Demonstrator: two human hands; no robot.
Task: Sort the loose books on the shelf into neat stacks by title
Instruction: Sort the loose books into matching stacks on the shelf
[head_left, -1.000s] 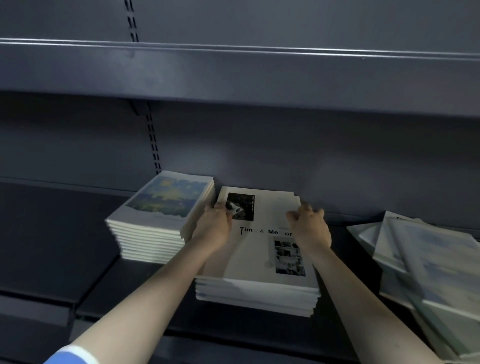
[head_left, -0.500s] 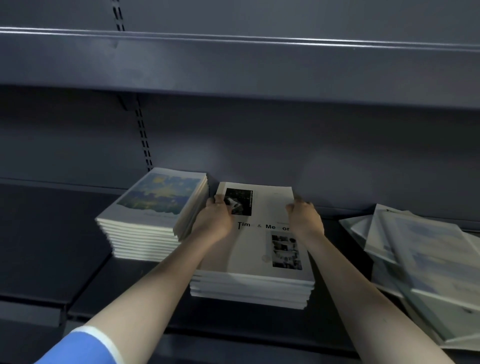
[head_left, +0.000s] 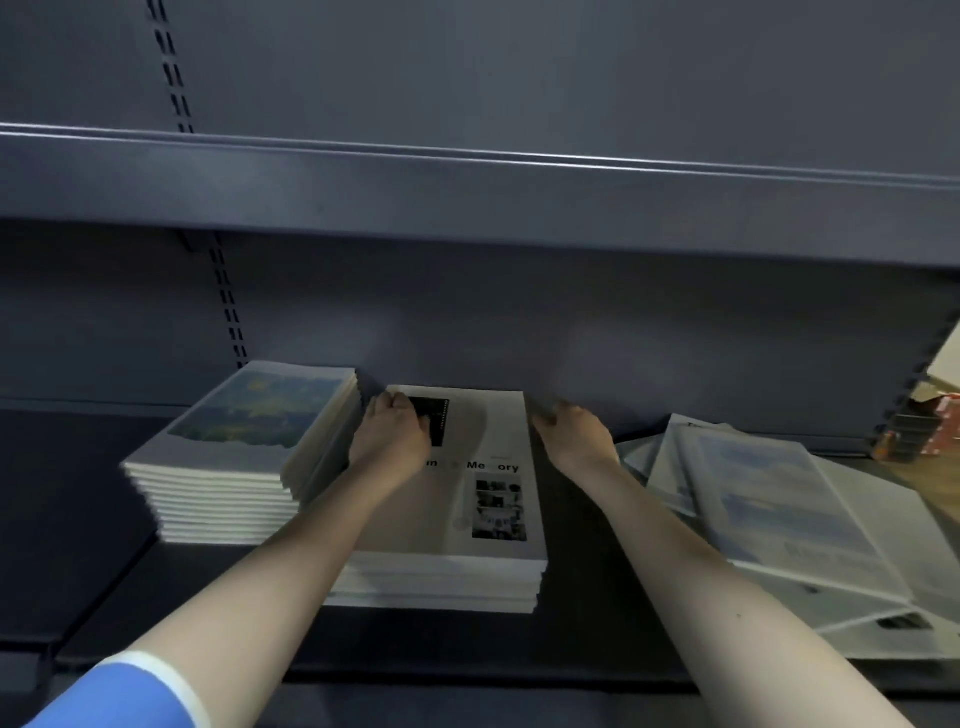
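Nearest, the middle stack (head_left: 452, 566) of white books lies on the dark shelf (head_left: 156, 587). Both hands curl over its far corners: left hand (head_left: 390, 435) at the far left, right hand (head_left: 574, 434) at the far right. Left of it sits a taller stack (head_left: 234, 467); right of it, loose books (head_left: 769, 519).
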